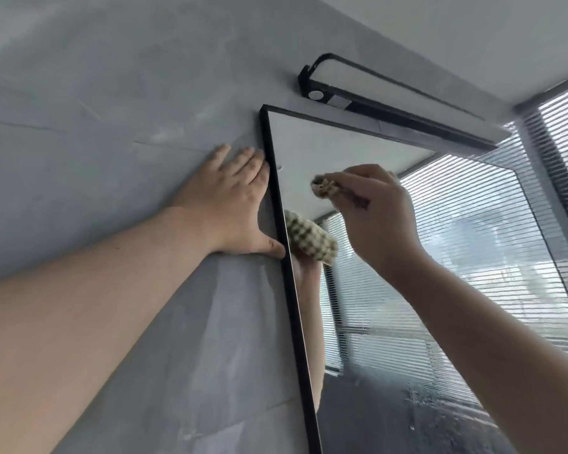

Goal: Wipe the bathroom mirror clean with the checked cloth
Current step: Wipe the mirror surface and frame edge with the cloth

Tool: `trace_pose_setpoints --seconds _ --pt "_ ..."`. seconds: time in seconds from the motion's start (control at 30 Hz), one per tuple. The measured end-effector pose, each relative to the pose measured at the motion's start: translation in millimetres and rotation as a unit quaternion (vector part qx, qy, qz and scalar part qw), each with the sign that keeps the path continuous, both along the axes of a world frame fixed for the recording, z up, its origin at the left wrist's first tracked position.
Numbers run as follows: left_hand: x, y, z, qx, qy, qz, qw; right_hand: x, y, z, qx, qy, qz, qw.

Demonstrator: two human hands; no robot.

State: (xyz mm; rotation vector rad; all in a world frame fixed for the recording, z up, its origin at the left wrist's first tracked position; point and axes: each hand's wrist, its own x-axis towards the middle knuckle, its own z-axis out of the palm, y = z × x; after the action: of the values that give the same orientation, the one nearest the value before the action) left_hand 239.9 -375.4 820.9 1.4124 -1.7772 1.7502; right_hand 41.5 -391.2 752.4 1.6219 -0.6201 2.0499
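A black-framed mirror (473, 257) hangs on the grey wall, seen steeply from below. My right hand (381, 217) grips the bunched checked cloth (323, 186) and holds it against the glass near the mirror's upper left corner. The glass reflects the cloth and the hand just below, beside the frame. My left hand (233, 198) lies flat on the wall with straight fingers. Its fingertips and thumb touch the mirror's left frame edge (282, 244).
A black light bar (391, 103) is mounted on the wall just above the mirror. A window with horizontal blinds (564, 132) stands at the right and is reflected in the glass. Smears show on the lower mirror. Grey tiled wall (95, 126) fills the left.
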Motion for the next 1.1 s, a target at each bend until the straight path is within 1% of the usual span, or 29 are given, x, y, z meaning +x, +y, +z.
trace_pose_setpoints --seconds 0.13,0.2,0.3,0.4,0.57,0.73,0.83,0.97,1.03,1.1 --pt "4 -6 1 -0.014 -0.003 -0.026 1.0 8 -7 68 -0.034 0.056 -0.087 0.994" --pt "4 -8 1 -0.015 -0.002 -0.035 0.999 14 -7 100 -0.051 0.095 -0.133 0.985" --pt "3 -10 2 -0.024 -0.008 -0.04 0.999 20 -6 139 -0.032 0.145 -0.211 0.966" --pt "5 -10 2 -0.026 -0.01 -0.047 0.999 26 -11 162 -0.009 0.153 -0.252 0.956" --pt "5 -12 1 -0.025 -0.01 -0.055 0.998 32 -14 166 -0.012 0.143 -0.235 0.961" --pt "5 -10 1 -0.017 -0.009 -0.048 0.999 34 -14 152 -0.014 0.129 -0.166 0.977" --pt "5 -10 2 -0.016 -0.011 -0.047 0.999 32 -13 127 0.002 0.119 -0.143 0.982" --pt "4 -10 1 -0.009 -0.009 -0.044 0.999 24 -15 82 0.007 0.128 -0.108 0.986" --pt "5 -10 1 -0.009 -0.008 -0.051 0.999 21 -21 73 0.007 0.098 -0.09 0.991" --pt "6 -10 1 -0.011 -0.005 -0.058 0.998 22 -25 81 0.007 0.06 -0.084 0.995"
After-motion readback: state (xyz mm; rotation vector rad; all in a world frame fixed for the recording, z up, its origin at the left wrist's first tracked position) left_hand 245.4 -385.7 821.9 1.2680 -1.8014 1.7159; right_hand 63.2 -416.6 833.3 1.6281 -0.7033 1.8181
